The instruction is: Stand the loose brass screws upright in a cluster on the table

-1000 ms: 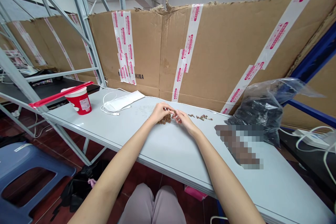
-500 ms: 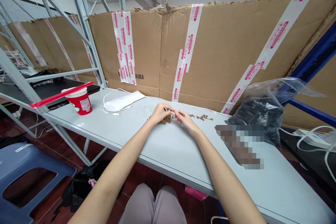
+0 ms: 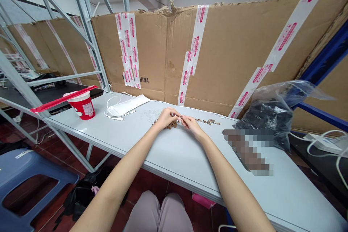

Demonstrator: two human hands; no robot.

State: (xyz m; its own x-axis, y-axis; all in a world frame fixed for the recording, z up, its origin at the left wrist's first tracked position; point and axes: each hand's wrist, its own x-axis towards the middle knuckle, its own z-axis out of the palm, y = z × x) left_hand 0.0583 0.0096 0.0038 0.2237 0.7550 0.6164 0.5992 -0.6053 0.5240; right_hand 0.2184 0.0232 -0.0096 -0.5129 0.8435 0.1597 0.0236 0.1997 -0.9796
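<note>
My left hand and my right hand meet over the grey tabletop, their fingertips pinched together. Whatever small piece sits between them is mostly hidden; it looks brownish and I cannot make out its kind. Under and beside my left hand lies a heap of small brown pieces, partly covered by the fingers. To the right of my right hand is a scattered row of small bronze-coloured pieces. Left of the heap, tiny clear bits are spread on the table.
A red and white cup stands at the left, crossed by a red bar. Near it lie a white pouch and a cable. A bag with black contents and a pixelated patch are at the right. Cardboard walls the back.
My fingertips have come slightly closer together, and the right fingers have turned a little over the small piece. The objects on the table stay where they were.
</note>
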